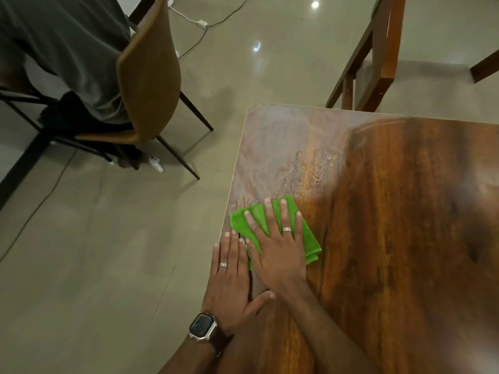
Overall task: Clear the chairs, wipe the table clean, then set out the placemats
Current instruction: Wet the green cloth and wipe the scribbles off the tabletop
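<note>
Two hands lie flat on the near left corner of the wooden table (391, 211). The right hand (278, 247) is spread, fingers straight and slightly fanned, palm pressing down on a folded green microfibre cloth (310, 238); a silver ring (287, 229) sits on one of its fingers. The cloth lies on the tabletop close to the left edge, showing above the fingertips and to the right of the hand, with its folded layers visible at the right corner. The left hand (233, 276) rests just beside the right one, fingers straight and close together, thumb stretched out under the right wrist, pressing on bare wood at the table's edge and touching the cloth's left side. It wears a ring (223, 264) too, and a smartwatch (202, 326) with a dark strap on the wrist.

Beyond the cloth, toward the rounded far corner, the tabletop carries wet streaks and beads of liquid (305, 168), paler than the dry, darker wood to the right.

On the glossy tiled floor (108, 252) to the left stands a tan chair (148, 74) with thin dark legs, occupied by a seated person in a grey shirt (67, 41). White cables (194, 21) trail across the floor behind it. A wooden chair frame (378, 58) stands beyond the table's far edge.
</note>
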